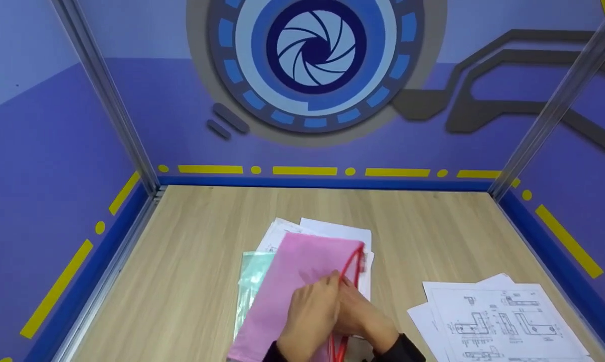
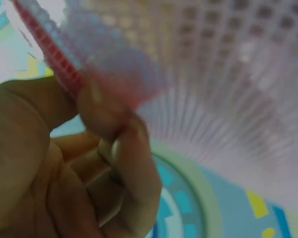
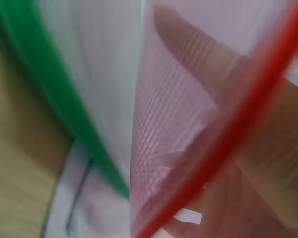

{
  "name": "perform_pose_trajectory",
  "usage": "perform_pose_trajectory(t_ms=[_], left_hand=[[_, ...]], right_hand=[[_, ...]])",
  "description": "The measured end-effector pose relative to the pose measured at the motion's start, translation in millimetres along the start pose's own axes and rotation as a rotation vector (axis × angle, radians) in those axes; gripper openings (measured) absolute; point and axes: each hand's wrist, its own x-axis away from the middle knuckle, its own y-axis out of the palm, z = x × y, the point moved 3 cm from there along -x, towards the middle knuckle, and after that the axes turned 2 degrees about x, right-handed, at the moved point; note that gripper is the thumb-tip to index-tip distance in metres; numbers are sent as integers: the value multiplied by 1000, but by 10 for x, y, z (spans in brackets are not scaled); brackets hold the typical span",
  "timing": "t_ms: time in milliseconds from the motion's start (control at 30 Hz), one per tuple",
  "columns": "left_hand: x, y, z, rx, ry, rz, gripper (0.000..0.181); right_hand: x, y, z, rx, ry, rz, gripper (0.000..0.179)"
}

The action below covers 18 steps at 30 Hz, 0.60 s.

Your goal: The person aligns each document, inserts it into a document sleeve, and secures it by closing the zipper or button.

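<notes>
A pink mesh zipper pouch [image 1: 302, 254] with a red edge [image 1: 357, 261] lies tilted on the stack in the head view. My left hand [image 1: 310, 309] is over its right side; in the left wrist view the thumb and forefinger of that hand [image 2: 126, 158] pinch the red edge. Beside it my right hand [image 1: 365, 317] holds the pouch near its red-edged opening. In the right wrist view, the right thumb [image 3: 198, 52] shows through the pink mesh, behind the red band [image 3: 228, 134]. The right fingertips are partly hidden.
Under the pouch lie a green translucent pouch [image 1: 252, 281] and white paper sheets [image 1: 342, 229]. A green band [image 3: 59, 94] runs beside the mesh. Printed drawing sheets [image 1: 503, 322] lie at the table's right. Walls surround the wooden table [image 1: 181, 261] at the back and sides.
</notes>
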Motion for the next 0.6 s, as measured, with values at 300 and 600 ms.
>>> perform_pose_trajectory(t_ms=[300, 600], left_hand=[[-103, -121, -417, 165, -182, 129, 25], [-103, -335, -571, 238, -242, 242, 24]], right_hand=[[-66, -112, 23, -106, 156, -192, 90], [-37, -33, 108, -227, 279, -342, 91]])
